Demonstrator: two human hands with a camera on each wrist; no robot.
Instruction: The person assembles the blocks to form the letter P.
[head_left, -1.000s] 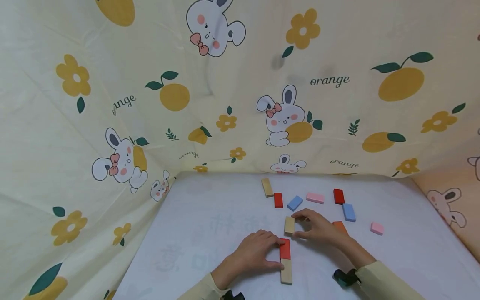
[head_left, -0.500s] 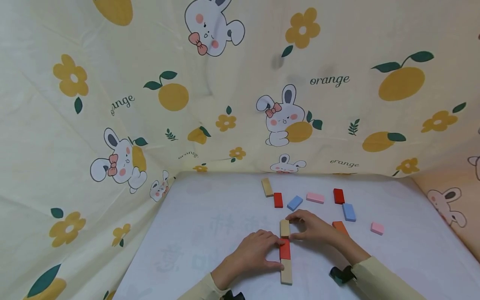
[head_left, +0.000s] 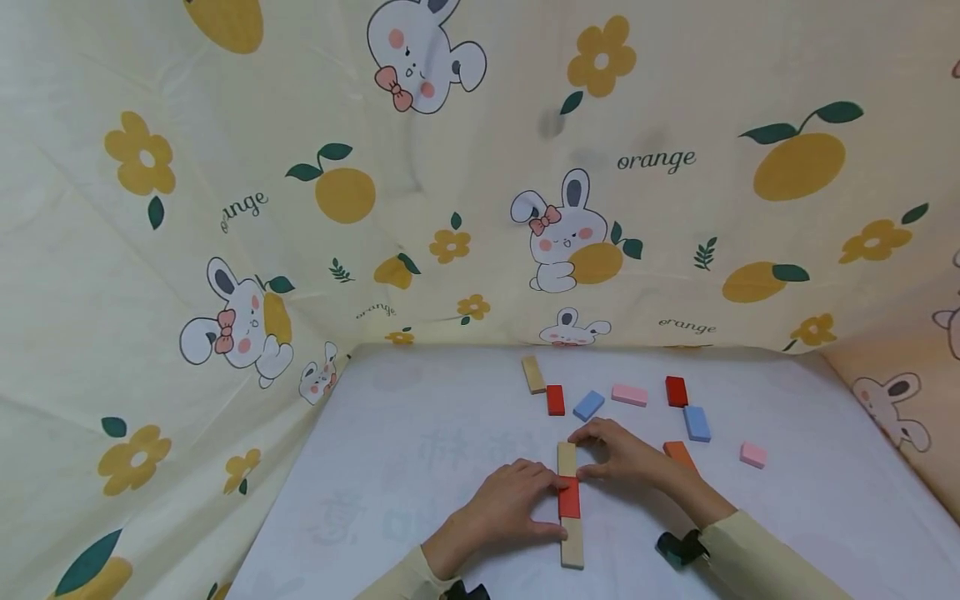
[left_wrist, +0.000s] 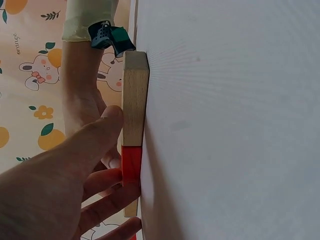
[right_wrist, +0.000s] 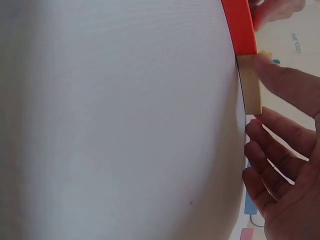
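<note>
Three wooden blocks stand end to end in a row: a plain near block (head_left: pixel 572 543), a red block (head_left: pixel 569 497) and a plain far block (head_left: pixel 566 459). The left hand (head_left: pixel 510 504) lies along the row's left side. Its thumb touches the near block and its fingertips rest against the red one, as the left wrist view also shows. From the right, the right hand (head_left: pixel 626 458) pinches the far block, with the thumb (right_wrist: pixel 267 67) by its joint with the red block and the index finger at its far end. That block meets the red one.
Farther back lie a plain block (head_left: pixel 534 375), a small red block (head_left: pixel 555 400), a blue block (head_left: pixel 588 406), a pink block (head_left: pixel 629 395), a dark red block (head_left: pixel 676 392) and another blue one (head_left: pixel 697 424). An orange block (head_left: pixel 679 455) lies behind the right wrist. A patterned cloth borders the table.
The right hand has moved left and slightly nearer with the far plain block, which was apart from the row and now abuts the red block. The left hand has stayed in place.
</note>
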